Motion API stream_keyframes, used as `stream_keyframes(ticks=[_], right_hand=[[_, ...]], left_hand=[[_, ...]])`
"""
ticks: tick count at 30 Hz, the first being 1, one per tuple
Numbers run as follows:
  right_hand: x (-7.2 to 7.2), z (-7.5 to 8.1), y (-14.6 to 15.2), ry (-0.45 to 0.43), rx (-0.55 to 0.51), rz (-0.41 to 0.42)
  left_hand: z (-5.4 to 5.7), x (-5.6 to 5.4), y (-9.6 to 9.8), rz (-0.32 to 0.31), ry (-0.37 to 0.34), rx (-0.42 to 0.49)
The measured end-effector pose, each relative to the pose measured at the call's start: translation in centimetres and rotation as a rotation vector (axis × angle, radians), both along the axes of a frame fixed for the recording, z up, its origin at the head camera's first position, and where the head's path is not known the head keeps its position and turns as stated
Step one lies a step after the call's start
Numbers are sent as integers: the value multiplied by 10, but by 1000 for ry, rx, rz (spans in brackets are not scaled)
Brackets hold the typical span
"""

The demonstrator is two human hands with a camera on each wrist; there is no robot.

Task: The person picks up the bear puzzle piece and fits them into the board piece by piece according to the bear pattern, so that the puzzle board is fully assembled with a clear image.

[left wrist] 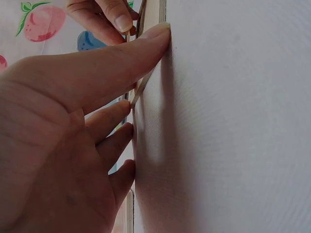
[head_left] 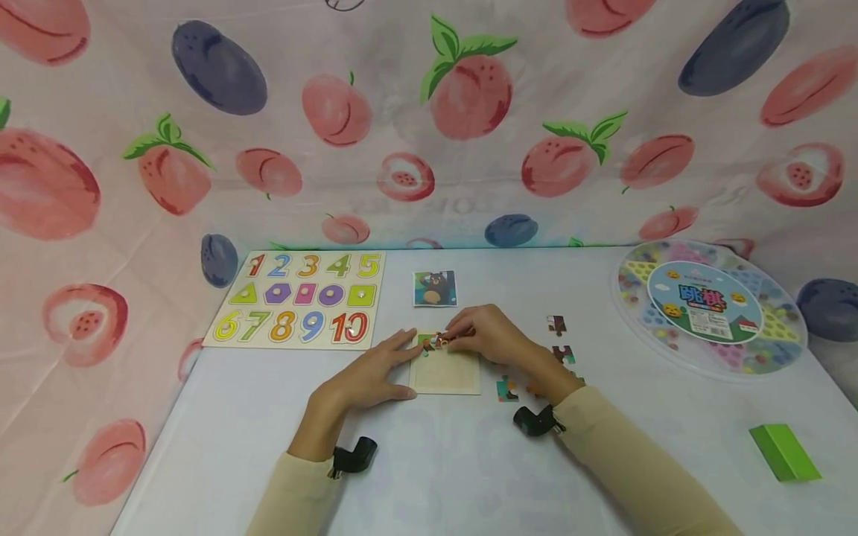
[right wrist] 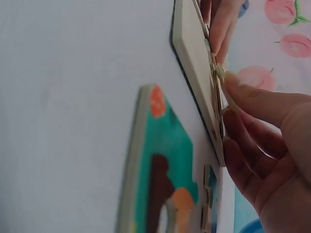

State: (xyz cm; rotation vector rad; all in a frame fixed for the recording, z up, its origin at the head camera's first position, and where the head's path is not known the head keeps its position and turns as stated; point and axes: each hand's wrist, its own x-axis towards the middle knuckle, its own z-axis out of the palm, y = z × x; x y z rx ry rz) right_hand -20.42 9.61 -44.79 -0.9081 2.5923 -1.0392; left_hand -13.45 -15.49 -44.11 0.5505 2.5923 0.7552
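A small square wooden puzzle tray [head_left: 445, 376] lies flat on the table, with colourful jigsaw pieces [head_left: 427, 344] along its far side. My left hand [head_left: 372, 376] rests at the tray's left side, fingers extended. Its thumb touches the near left corner, as the left wrist view shows. Over the tray's far edge, my right hand [head_left: 492, 335] pinches a jigsaw piece [right wrist: 231, 99] between thumb and fingers, tilted against the tray. Its printed side is mostly hidden by the fingers. Right of the tray lies a loose teal piece [head_left: 507, 388], seen large in the right wrist view.
More loose pieces [head_left: 556, 324] lie beyond the right forearm. A bear picture card [head_left: 435, 289] sits behind the tray. At the back left is a number-and-shape board [head_left: 295, 299]; at the right, a round board-game box [head_left: 705, 301] and a green block [head_left: 784, 452].
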Motion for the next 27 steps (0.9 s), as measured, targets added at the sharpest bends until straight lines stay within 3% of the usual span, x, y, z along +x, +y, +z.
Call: stream_keyframes(ticks=[9,27], right_hand=[[2,3,-5,4,64,10],[2,0,-7,30,80,7]], left_hand=[[2,1,1,14,-8,4],[3,1,1,7,-17,6]])
